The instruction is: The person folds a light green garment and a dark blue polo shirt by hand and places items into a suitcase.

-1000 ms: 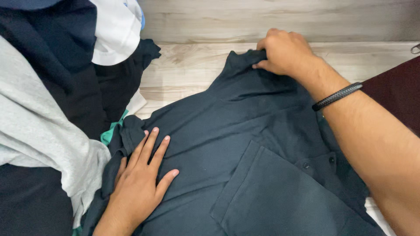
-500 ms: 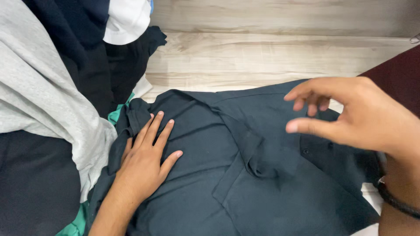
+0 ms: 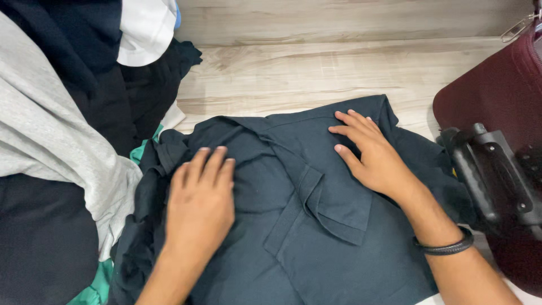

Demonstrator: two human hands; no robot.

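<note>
Grip: left hand (image 3: 199, 199), right hand (image 3: 370, 153) flat, open, holding nothing | dark folded shirt (image 3: 305, 226), collar showing

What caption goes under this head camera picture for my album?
Left hand and right hand press flat on a dark shirt on a wooden floor.

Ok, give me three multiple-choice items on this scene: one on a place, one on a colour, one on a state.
1. Where does the maroon suitcase stand?
A. right of the shirt
B. left of the shirt
C. on the clothes pile

2. What colour is the polo shirt under the hands?
A. white
B. dark navy
C. green

3. How do the hands lie?
A. both clenched on cloth
B. both lifted clear
C. both flat on the shirt

Answers: 1 A, it fills the frame's right edge. 2 B, the cloth is dark navy throughout. 3 C, the left hand and right hand press palm-down, fingers spread.
</note>
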